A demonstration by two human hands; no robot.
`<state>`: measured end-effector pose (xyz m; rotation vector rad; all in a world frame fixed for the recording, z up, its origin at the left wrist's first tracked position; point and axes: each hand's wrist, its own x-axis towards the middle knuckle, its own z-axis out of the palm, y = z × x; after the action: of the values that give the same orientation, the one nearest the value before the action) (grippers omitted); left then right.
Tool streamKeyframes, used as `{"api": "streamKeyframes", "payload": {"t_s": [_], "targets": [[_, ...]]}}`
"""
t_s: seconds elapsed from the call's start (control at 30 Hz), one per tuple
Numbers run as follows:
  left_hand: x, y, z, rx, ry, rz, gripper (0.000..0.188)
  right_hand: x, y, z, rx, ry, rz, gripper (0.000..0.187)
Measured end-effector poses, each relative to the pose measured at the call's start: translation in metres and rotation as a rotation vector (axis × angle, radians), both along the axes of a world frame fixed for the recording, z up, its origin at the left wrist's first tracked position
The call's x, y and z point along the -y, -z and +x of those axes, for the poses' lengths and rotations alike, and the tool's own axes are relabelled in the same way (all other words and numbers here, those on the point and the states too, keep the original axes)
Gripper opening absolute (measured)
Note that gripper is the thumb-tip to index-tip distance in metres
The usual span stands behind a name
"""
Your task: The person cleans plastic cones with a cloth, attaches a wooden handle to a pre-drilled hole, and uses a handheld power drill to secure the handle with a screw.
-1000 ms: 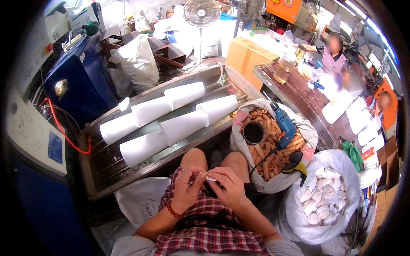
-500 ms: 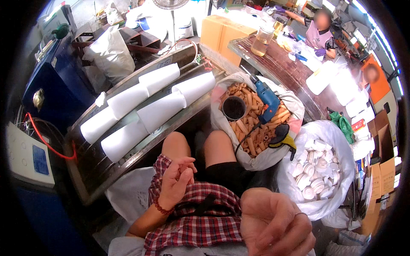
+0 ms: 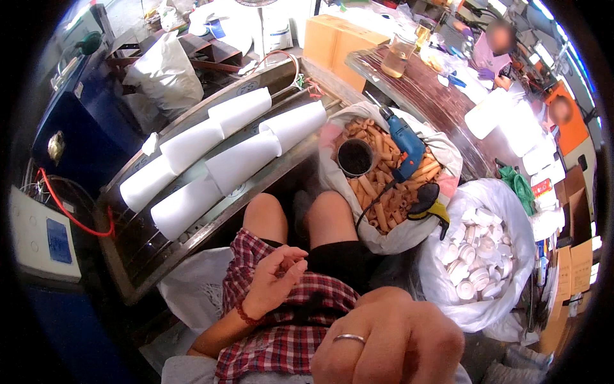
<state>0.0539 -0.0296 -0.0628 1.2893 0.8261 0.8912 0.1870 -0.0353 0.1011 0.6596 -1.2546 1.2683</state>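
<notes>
Left hand (image 3: 272, 281) near five white cones (image 3: 243, 160)

A single fisheye view from the person's head looks steeply down over the lap, the right hand (image 3: 390, 339) looming very close at the lower edge, the metal table (image 3: 128, 249) just ahead, its edges bending toward the rim.
</notes>
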Motion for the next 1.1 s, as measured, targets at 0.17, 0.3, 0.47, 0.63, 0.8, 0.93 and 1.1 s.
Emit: {"api": "streamKeyframes", "payload": {"t_s": [0.17, 0.3, 0.47, 0.63, 0.8, 0.93, 1.1], "targets": [[-0.002, 0.001, 0.000, -0.003, 0.019, -0.004, 0.016, 0.004, -0.012, 0.019, 0.214, 0.373, 0.281, 0.013], [-0.002, 0.006, -0.003, -0.023, -0.001, 0.038, 0.016, 0.008, 0.005, 0.021, 0.133, 0.875, 0.335, 0.016], [-0.003, 0.011, -0.002, -0.077, 0.026, 0.093, 0.016, 0.003, 0.012, -0.009, -0.176, 1.294, 0.314, 0.015], [-0.002, 0.012, -0.001, -0.053, 0.040, 0.058, 0.016, 0.034, 0.016, -0.012, 0.062, 1.354, -0.013, 0.014], [-0.001, 0.011, 0.000, -0.070, 0.013, 0.045, 0.016, 0.035, 0.004, 0.008, 0.219, 1.206, 0.042, 0.013], [0.000, 0.011, 0.000, -0.050, 0.037, 0.003, 0.015, 0.009, 0.003, 0.023, 0.167, 0.821, 0.251, 0.011], [0.001, 0.007, 0.003, -0.081, 0.004, -0.019, 0.013, -0.003, 0.008, 0.000, -0.078, 0.369, 0.063, 0.011]]}}
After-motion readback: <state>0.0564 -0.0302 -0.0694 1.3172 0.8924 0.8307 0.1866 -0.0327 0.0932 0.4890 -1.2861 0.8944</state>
